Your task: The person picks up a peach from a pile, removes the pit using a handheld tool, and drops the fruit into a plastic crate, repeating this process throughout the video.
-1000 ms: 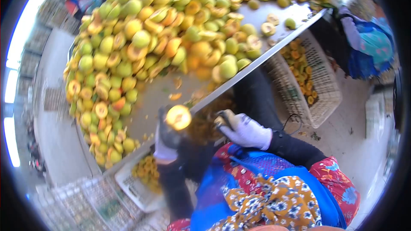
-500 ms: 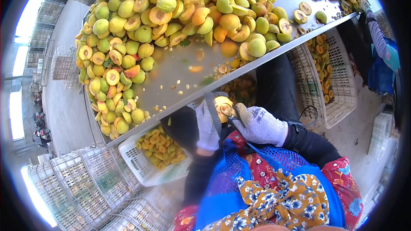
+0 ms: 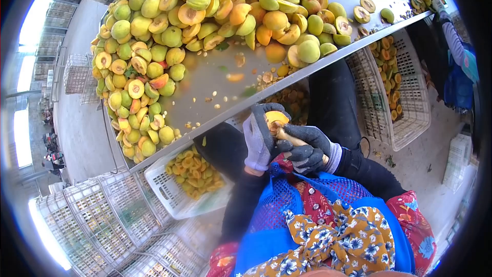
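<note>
My left hand (image 3: pixel 260 136), in a grey-and-white work glove, is closed around a yellow peach half (image 3: pixel 277 118), cut face showing, just in front of the table edge. In my right hand (image 3: pixel 310 149), gloved alike with dark palm and fingers, is a hand tool with a pale wooden handle (image 3: pixel 289 138). Its front end meets the brownish centre of the peach half; the tip itself is hidden. Beyond both hands, a large heap of whole and halved peaches (image 3: pixel 200 15) covers much of the metal table (image 3: pixel 197 87).
A white crate (image 3: pixel 159 177) holding peach halves stands below the table at left. Another crate (image 3: pixel 417 118) with halves is at right. Stacked crates (image 3: pixel 97 215) fill the lower left. A co-worker's sleeve (image 3: pixel 453 41) reaches the table at far right. Loose pits lie near the metal edge.
My right hand has rolled over, so its dark fingers and the tool's wooden handle now show. The peach half has shifted slightly right and up in my left hand.
</note>
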Tool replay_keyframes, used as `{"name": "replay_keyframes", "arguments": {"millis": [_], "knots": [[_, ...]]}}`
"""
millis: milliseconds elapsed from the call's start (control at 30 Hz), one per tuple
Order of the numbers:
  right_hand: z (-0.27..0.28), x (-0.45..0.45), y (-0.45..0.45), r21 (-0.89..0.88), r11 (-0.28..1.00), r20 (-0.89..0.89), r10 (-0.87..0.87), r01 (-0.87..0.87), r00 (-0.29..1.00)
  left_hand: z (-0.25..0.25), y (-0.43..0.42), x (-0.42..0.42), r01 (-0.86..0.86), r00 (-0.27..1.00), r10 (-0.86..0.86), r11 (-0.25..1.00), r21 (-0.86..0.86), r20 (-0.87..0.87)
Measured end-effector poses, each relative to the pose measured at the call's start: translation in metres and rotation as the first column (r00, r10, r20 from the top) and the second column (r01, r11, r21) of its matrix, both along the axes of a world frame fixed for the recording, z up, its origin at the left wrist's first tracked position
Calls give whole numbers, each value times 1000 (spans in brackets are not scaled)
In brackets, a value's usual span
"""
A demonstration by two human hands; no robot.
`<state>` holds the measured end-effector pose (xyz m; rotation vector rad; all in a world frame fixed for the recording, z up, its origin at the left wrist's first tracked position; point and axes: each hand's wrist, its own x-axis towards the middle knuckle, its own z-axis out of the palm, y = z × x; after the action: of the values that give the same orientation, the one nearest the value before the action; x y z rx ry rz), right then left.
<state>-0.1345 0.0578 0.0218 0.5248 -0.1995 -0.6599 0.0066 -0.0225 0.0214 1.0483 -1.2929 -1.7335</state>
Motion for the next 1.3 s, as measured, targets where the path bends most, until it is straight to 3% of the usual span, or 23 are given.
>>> {"name": "replay_keyframes", "arguments": {"millis": [33, 67, 100, 133, 167, 233, 267, 300, 367, 467, 533, 600, 667, 767, 867, 900, 967, 1033, 1100, 1167, 1233, 1267, 1300], "knots": [[0, 1, 1, -7, 1000, -42, -20, 20, 999, -1, -1, 0, 4, 1000, -3, 998, 70, -21], [1, 2, 2, -13, 999, -83, -42, 41, 996, 0, -1, 2, -18, 986, 55, 975, -222, 160], [4, 3, 3, -84, 993, -76, -84, 77, 994, 3, -1, 5, 15, 936, 162, 870, -493, 313], [9, -1, 3, -159, 982, -69, -117, 105, 991, 0, -5, 13, 39, 898, 232, 804, -593, 373], [13, -5, 2, -236, 963, -58, -146, 128, 988, -1, -7, 28, -20, 889, 245, 864, -502, 386], [15, -14, -4, -150, 987, -295, -102, 59, 950, 2, -9, 73, -166, 855, 279, 946, -279, 437], [13, -17, -5, -97, 995, -404, -63, 26, 913, 7, -10, 103, -164, 782, 274, 957, -239, 560], [4, -18, -7, -168, 986, -525, -78, -14, 847, 14, -12, 135, -101, 640, 258, 962, -254, 724], [-5, -14, -8, -90, 994, -680, -15, -62, 733, 20, -7, 191, 129, 225, 310, 930, -343, 924], [-4, -6, -6, -80, 992, -780, 1, -101, 626, 17, -42, 244, 581, -96, 532, 716, -387, 841], [8, -1, -7, -145, 976, -854, -41, -162, 519, 35, -101, 214, 50, 181, 345, 932, -359, 921], [15, 1, -4, -201, 962, -873, -90, -185, 480, 13, -153, 189, 191, 37, 524, 832, -521, 851], [23, 3, -3, -221, 960, -886, -124, -173, 446, 25, -185, 142, 144, -53, 474, 875, -463, 879], [25, -4, 2, -211, 965, -884, -121, -156, 451, 6, -228, 136, 202, -95, 403, 903, -379, 910], [23, -6, 5, -202, 969, -885, -118, -143, 450, -17, -242, 153, 286, 192, 439, 830, -478, 878], [24, -5, 4, -203, 967, -900, -122, -154, 419, -22, -234, 158, 218, 373, 400, 839, -498, 837], [27, -3, 2, -218, 958, -916, -136, -186, 377, -43, -215, 166, 150, 524, 352, 858, -491, 775], [36, -8, -3, -246, 944, -923, -159, -221, 351, -43, -183, 159, 51, 765, 224, 914, -403, 604], [42, -12, -8, -286, 919, -937, -209, -272, 280, -6, -133, 130, -55, 972, 83, 990, -131, 221], [46, -14, -12, -294, 897, -952, -243, -329, 187, 26, -93, 103, 4, 950, 79, 964, 266, -301], [51, -12, -16, -273, 882, -961, -264, -384, 77, 23, -76, 89, -31, 948, 130, 946, 322, -291], [50, -10, -16, -338, 830, -917, -396, -444, -43, 22, -68, 80, -47, 946, 154, 936, 348, -284], [45, -7, -16, -384, 769, -840, -521, -512, -152, 24, -58, 67, -102, 978, 139, 969, 224, -155]]}}
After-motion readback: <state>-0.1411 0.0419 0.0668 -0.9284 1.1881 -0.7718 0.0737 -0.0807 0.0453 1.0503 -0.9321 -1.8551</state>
